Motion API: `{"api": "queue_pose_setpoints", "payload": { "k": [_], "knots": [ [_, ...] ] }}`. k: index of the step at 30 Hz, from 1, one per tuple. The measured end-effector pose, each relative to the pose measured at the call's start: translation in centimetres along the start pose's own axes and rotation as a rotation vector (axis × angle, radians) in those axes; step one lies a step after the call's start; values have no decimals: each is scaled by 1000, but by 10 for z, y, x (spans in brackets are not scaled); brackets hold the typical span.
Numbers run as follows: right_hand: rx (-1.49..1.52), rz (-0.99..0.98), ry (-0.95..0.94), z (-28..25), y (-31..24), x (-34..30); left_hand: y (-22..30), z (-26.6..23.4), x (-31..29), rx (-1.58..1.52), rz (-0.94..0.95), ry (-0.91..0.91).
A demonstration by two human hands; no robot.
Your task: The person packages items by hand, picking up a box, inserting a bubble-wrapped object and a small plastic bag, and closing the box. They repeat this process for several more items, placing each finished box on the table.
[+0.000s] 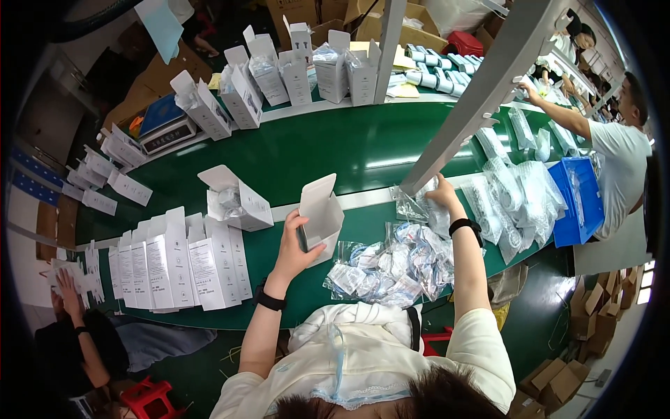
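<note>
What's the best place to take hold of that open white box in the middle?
Probably the white box's outer walls, coming from the left, as the left hand's grip does. Those walls are flat; the mouth is open and its flap stands up, offering only thin edges.

And here's the outfit: a cream short-sleeved top (pixel 303 363), loose at the sleeves, with pale-blue lace-like trim (pixel 359 399) across the chest and a thin light-blue ribbon-like strip (pixel 337 346) hanging down the front. Below the left hand (pixel 293 253), a broad black wristband (pixel 269 300); below the right hand (pixel 442 195), another dark band (pixel 466 226), fitted snugly.
</note>
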State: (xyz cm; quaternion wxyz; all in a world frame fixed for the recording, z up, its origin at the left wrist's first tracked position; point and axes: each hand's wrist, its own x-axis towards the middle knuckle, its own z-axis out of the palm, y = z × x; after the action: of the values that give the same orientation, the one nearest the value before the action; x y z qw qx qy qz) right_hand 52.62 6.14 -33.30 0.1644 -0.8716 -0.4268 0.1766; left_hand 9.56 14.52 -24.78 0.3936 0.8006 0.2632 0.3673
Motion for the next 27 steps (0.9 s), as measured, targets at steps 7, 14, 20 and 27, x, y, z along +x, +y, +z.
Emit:
{"api": "queue_pose_setpoints", "payload": {
  "k": [7, 14, 20, 27],
  "knots": [
    [1008, 32, 391, -56, -14, -74, -10, 11, -19, 27, -50, 128],
    [1768, -156, 431, -79, -206, -172, -1, 24, -18, -20, -24, 226],
    [1488, -244, 511, -14, -301, -159, 15, 37, -22, 57, -199, 291],
    [523, -728, 614, 18, -298, -173, -8, 55, -35, 124, -93, 385]
  ]
}}
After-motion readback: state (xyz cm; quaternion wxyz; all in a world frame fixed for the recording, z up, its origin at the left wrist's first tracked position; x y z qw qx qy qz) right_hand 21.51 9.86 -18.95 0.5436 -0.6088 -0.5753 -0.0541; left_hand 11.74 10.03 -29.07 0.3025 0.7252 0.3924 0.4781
